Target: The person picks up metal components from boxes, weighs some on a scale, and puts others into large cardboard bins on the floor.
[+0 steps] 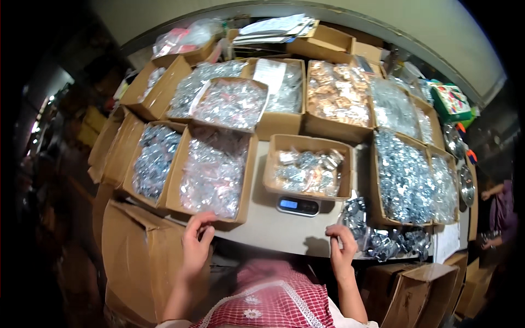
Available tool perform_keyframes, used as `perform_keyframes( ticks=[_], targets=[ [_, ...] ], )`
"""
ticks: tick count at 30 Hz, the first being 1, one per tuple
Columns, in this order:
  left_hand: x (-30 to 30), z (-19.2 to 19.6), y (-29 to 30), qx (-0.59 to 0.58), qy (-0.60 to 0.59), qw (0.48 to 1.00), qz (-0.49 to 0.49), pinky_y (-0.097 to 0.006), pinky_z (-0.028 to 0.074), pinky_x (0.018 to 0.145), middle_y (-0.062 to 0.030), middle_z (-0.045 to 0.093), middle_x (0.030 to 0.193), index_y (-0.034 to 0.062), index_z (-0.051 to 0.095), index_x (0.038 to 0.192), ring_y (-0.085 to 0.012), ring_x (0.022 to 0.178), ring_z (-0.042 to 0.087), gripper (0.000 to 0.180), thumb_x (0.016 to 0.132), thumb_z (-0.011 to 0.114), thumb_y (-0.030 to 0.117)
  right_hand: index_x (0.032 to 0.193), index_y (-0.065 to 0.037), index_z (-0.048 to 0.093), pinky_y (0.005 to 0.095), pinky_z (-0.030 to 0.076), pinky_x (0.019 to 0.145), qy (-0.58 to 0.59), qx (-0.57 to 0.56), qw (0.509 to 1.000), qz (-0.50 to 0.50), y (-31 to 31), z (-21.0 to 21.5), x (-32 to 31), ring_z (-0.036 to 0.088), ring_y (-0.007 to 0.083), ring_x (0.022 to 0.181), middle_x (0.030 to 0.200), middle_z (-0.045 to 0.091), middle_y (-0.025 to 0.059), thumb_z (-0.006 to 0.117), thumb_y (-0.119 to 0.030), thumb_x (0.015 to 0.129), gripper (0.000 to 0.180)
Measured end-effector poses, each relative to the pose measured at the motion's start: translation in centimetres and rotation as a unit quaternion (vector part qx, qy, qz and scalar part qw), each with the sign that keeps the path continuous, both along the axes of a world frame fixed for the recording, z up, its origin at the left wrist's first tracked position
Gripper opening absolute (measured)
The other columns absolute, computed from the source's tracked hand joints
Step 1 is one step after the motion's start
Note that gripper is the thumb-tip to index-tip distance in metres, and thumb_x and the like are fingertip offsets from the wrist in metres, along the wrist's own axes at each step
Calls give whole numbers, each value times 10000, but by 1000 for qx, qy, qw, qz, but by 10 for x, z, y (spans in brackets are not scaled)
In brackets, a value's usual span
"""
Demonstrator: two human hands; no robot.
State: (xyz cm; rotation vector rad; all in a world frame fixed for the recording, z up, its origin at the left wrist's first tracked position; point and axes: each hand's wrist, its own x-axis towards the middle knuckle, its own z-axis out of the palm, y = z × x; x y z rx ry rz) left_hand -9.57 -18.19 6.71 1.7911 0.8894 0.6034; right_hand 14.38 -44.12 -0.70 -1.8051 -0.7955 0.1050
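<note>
My left hand (pixel 198 240) is at the table's front edge, its fingers against or just by the near wall of a cardboard box (pixel 205 216) full of small clear bags. Its thumb stands apart from the fingers, with nothing visible between them. Over the front edge on the right, my right hand (pixel 342 247) hovers with loosely bent fingers, also holding nothing that I can see. Dark parts in clear bags (pixel 354 216) lie just beyond it. Between and beyond my hands, a small box (pixel 268 177) of mixed bagged metal parts rests on a digital scale (pixel 298 206) with a lit display.
Boxes of bagged silvery parts (pixel 404 177) and copper-coloured parts (pixel 339 90) ring the table (pixel 257 232). More dark bagged parts (pixel 383 243) line the right front edge. Papers (pixel 276 27) lie at the back. Open cartons (pixel 128 257) stand below on both sides. Another person's arm (pixel 492 191) shows far right.
</note>
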Motion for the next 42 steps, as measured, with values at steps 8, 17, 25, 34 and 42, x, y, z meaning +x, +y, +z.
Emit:
perform_keyframes(
  ticks=[8,17,25,34,42],
  targets=[
    [-125,-6,-68,-120,-1,988,99,-240,457,919,-51,641,1110,-32,599,1175,-106,1023,593,261,918,558,-9,863,-2,627,349,521,768,-8,-24,979,204,0,-3,-61,652,297,859,921,662,136,532,121,706,221],
    [-243,-4,-101,-43,26,998,44,-236,465,841,-38,659,1087,20,644,1128,-98,974,594,215,939,541,12,826,32,628,282,528,716,-80,4,992,101,5,13,-173,664,235,786,844,655,131,502,188,686,244],
    [-374,38,-114,22,4,998,-55,-291,533,784,-119,705,1010,-6,687,1015,-203,924,683,149,904,589,14,771,22,636,300,527,752,31,28,976,212,53,15,-330,666,214,812,821,671,118,489,156,669,223],
    [-465,52,-127,-107,-53,970,213,-285,474,888,-90,698,1004,-35,671,1012,-156,976,634,161,942,542,31,806,34,633,334,535,754,6,32,927,374,167,70,-357,666,244,833,874,668,125,507,127,700,190],
    [-572,14,-49,-105,-93,930,339,-265,471,809,-63,666,894,-10,653,938,-137,846,610,119,888,568,58,921,-18,651,411,529,755,-205,-74,789,574,301,98,-451,638,342,886,966,642,130,587,-45,793,145]
  ],
)
